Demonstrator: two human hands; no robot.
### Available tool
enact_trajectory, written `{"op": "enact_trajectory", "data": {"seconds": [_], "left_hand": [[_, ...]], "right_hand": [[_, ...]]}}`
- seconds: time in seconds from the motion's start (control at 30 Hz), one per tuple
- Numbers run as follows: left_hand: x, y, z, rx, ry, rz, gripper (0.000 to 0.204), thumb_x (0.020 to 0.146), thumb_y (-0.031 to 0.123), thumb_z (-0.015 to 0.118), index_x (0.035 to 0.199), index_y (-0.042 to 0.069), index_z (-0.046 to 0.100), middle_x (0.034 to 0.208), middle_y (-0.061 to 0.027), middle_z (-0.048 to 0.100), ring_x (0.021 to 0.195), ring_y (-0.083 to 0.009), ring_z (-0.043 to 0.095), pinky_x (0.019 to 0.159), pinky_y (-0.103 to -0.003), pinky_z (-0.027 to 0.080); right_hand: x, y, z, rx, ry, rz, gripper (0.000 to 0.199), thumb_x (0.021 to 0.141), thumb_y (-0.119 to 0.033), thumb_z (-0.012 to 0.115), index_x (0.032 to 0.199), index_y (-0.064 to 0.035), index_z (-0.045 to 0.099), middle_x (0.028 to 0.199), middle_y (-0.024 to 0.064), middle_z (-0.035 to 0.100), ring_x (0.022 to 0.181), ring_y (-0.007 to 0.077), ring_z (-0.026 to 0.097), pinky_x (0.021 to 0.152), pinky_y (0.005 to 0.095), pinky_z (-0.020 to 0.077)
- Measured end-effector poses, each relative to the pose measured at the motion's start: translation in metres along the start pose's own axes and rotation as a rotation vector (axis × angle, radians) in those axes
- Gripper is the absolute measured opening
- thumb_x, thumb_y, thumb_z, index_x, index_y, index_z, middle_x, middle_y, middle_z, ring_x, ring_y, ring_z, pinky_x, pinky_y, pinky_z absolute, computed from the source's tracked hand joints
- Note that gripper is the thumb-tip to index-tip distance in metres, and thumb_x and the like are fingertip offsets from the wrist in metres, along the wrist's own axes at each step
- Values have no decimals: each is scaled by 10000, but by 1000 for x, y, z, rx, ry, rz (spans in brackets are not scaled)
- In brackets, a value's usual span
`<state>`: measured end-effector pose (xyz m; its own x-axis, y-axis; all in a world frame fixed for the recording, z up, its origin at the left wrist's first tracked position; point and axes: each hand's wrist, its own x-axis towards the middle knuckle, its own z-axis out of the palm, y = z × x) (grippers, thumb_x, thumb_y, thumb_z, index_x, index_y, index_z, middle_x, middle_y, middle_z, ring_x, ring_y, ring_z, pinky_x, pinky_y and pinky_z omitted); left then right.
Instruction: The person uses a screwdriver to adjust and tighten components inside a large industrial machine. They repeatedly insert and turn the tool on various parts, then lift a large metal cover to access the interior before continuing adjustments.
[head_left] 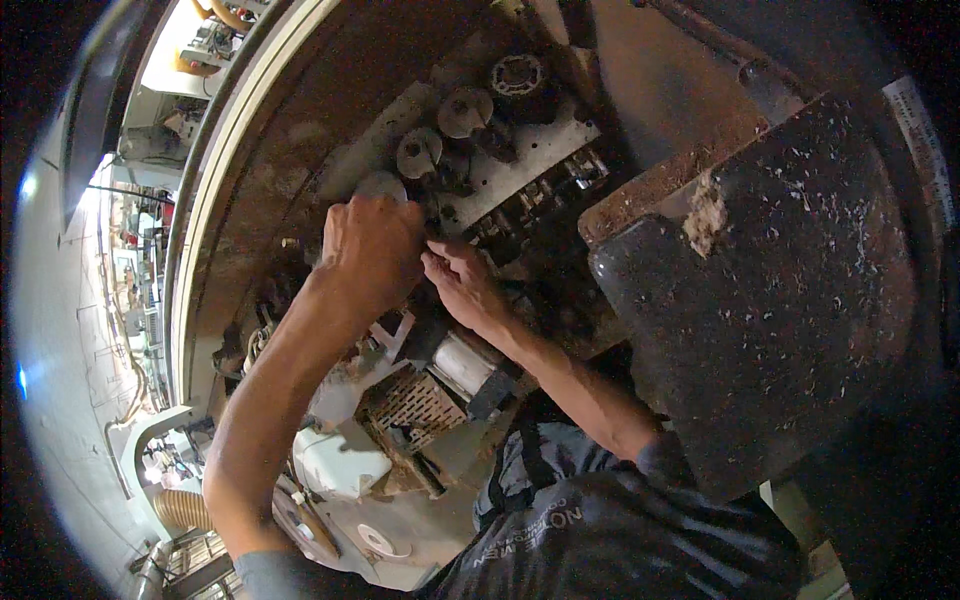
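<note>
My left hand (372,245) is closed, knuckles up, at the near-left end of a row of round metal discs inside a machine. Its fingertips are hidden, so what they grip cannot be made out. Just beyond its knuckles a pale metal disc (382,186) shows in part. My right hand (466,288) is close beside it, fingers bent and pressed together toward the left hand; anything between them is too small or hidden to name. Farther along, more slotted discs (419,154) (466,112) stand on a grey metal plate (530,160).
At right, a dark panel (770,300) is strewn with metal chips and bears a clump of beige fibre (706,215). Below my hands are a silver cylinder (464,362) and a slotted, perforated plate (415,408). A curved pale frame edge (215,140) borders the left.
</note>
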<state>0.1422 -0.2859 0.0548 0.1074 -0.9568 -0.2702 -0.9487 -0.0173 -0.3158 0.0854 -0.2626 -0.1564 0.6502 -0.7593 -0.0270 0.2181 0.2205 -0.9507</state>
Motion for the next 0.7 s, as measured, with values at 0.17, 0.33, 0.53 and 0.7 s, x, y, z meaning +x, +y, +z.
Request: {"op": "enact_trajectory", "data": {"seconds": [0.17, 0.33, 0.53, 0.7], "left_hand": [[1, 0, -1, -5, -121, -28, 151, 724, 137, 695, 844, 46, 709, 844, -183, 704, 818, -341, 704, 682, -443, 565], [0, 3, -3, 22, -7, 8, 130, 738, 151, 679, 819, 50, 697, 807, -186, 692, 803, -350, 699, 671, -448, 560], [-1, 0, 0, 5, -55, 3, 141, 752, 156, 667, 831, 46, 706, 816, -189, 694, 805, -353, 699, 670, -452, 558], [4, -15, 34, -165, -79, -100, 127, 757, 147, 656, 815, 48, 708, 824, -188, 699, 799, -355, 701, 657, -446, 561]], "right_hand": [[-1, -13, -3, -33, -65, 14, 216, 971, -146, 594, 1100, 26, 617, 871, 94, 648, 755, 159, 600, 663, 315, 511], [2, 5, -2, -93, 3, -31, 270, 968, -164, 601, 1154, 31, 615, 996, 150, 687, 847, 189, 652, 728, 312, 535], [4, 9, 1, 108, -52, 30, 289, 973, -163, 592, 1191, 27, 600, 1105, 159, 673, 939, 208, 652, 790, 314, 530], [4, 10, -1, -16, -60, -54, 276, 981, -120, 570, 1219, 18, 580, 1123, 151, 665, 941, 203, 648, 784, 325, 531]]}}
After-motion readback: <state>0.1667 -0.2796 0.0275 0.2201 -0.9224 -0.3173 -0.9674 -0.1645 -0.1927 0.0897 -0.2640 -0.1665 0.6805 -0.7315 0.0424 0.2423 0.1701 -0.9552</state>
